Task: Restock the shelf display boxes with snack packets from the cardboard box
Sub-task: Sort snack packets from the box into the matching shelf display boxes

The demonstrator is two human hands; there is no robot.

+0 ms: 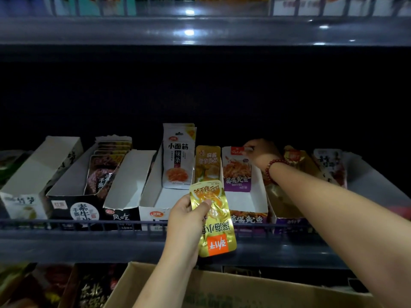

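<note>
The left hand holds a gold snack packet upside down, thumb across its face and fingers behind. The packet is in front of the shelf rail, above the cardboard box. In my judgement it belongs in the narrow gap just above this grip, where one gold packet of a similar colour already stands between the white display box and the purple display box. To do this well, the hand should first turn the packet so the print reads upright, then slide it in front of the standing one.

The right hand, further right and deeper in the shelf, pinches the top edge of a purple squid packet standing in its box. It seems to be straightening this packet, so it should keep it upright.

The back of the shelf is dark. The fingers of the right hand are mostly hidden. The inside of the cardboard box is cut off.
</note>
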